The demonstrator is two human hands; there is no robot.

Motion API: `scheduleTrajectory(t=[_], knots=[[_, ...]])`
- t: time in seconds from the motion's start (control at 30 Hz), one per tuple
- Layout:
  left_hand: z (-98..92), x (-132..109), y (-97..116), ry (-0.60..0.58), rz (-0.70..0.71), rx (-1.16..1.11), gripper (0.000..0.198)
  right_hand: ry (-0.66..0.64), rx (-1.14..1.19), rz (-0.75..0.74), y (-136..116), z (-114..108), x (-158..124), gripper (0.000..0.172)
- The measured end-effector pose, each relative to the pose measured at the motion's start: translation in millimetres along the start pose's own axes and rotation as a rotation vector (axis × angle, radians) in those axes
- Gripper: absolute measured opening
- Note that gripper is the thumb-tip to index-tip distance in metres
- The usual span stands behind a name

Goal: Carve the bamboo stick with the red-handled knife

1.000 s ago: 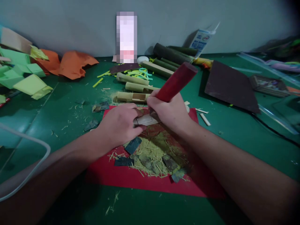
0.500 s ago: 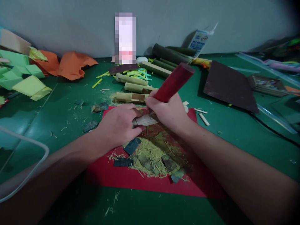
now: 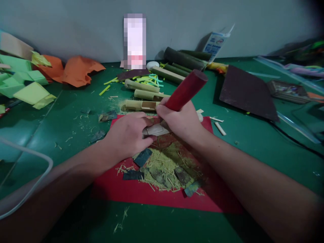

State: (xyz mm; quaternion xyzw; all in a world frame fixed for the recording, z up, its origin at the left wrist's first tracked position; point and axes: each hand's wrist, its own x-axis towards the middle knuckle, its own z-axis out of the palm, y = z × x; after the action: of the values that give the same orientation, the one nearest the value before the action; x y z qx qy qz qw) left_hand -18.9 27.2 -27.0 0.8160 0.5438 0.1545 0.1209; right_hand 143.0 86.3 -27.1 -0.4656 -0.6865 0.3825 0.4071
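Note:
My left hand (image 3: 128, 135) is closed on a short pale bamboo piece (image 3: 155, 129), pressing it down on a red sheet (image 3: 141, 194). My right hand (image 3: 181, 121) is wrapped round a tool with a thick red handle (image 3: 186, 90) that slants up and to the right. The tool's working end is hidden between my hands, against the bamboo piece. A heap of pale yellow-green shavings and dark peeled strips (image 3: 164, 170) lies on the red sheet just in front of my hands.
Several cut bamboo tubes (image 3: 143, 95) and darker green stalks (image 3: 182, 59) lie behind my hands on the green mat (image 3: 76, 111). A dark sheet (image 3: 246, 92) lies at right, crumpled orange paper (image 3: 76, 69) and green paper (image 3: 27, 87) at left. A carton (image 3: 216, 42) leans on the wall.
The red handle and my right hand have shifted slightly left and down against the bamboo piece. My left hand keeps its hold in the same place.

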Motion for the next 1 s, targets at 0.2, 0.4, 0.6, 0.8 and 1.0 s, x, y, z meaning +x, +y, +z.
scheduleTrajectory(t=[0.2, 0.4, 0.6, 0.8, 1.0], knots=[[-1.5, 0.5, -0.1, -0.014, 0.009, 0.012, 0.034, 0.001, 0.022, 0.000, -2.4, -0.2, -0.4, 0.015], [-0.4, 0.6, -0.7, -0.005, 0.014, 0.008, 0.033, -0.010, 0.011, 0.001, -1.3, -0.2, 1.2, 0.015], [0.5, 0.2, -0.8, -0.007, -0.011, -0.002, 0.033, -0.008, 0.007, 0.012, -0.8, -0.5, 1.6, 0.015], [1.0, -0.1, 1.1, -0.002, -0.026, 0.005, 0.030, 0.002, 0.005, 0.040, -4.9, -0.6, 0.0, 0.015], [1.8, -0.2, 0.9, 0.009, -0.031, 0.021, 0.030, 0.004, -0.009, 0.043, -6.9, -1.2, 0.2, 0.016]])
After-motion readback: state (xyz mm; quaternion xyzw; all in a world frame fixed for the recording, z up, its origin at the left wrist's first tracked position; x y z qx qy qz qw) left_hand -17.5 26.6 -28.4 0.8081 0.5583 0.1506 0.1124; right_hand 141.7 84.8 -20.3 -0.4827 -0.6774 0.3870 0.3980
